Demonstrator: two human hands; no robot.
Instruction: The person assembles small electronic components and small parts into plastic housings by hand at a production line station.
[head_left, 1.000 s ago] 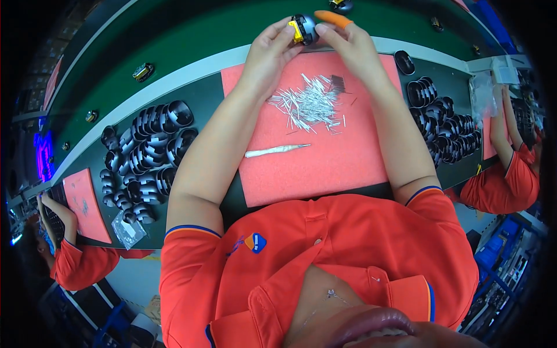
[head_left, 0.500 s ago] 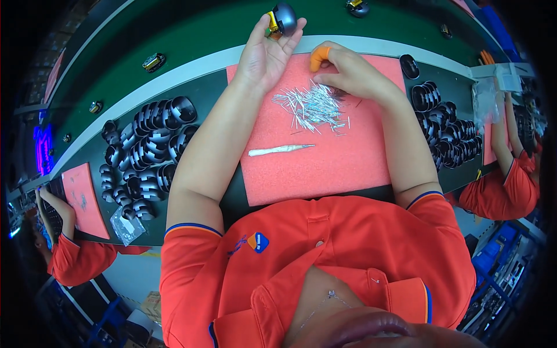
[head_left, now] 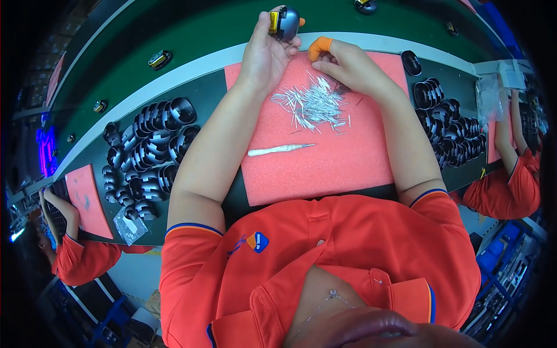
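My left hand [head_left: 264,61] is closed around a dark grey rounded shell [head_left: 288,24] with a yellow part [head_left: 274,23] on its left side. An orange finger cover shows just past the shell. My right hand [head_left: 342,61] is curled, thumb and index finger together, above the far edge of the pink foam mat [head_left: 325,174]. An orange cover sits on its index finger; anything pinched there is too small to make out. Below it lies a loose pile of thin silvery strips [head_left: 313,104]. A white-wrapped pointed tool [head_left: 278,149] rests nearer me on the mat.
Rows of black curved shells [head_left: 154,142] stand left, with more shells [head_left: 449,130] at right. Beyond a pale rail, a green belt [head_left: 203,35] carries small assemblies [head_left: 160,60]. Co-workers in red sit at both sides [head_left: 87,261]. A clear plastic bag [head_left: 130,226] lies at left.
My left hand has come slightly lower with the shell, which has turned a little. My right hand has risen from the strips. The assemblies on the green belt have shifted right.
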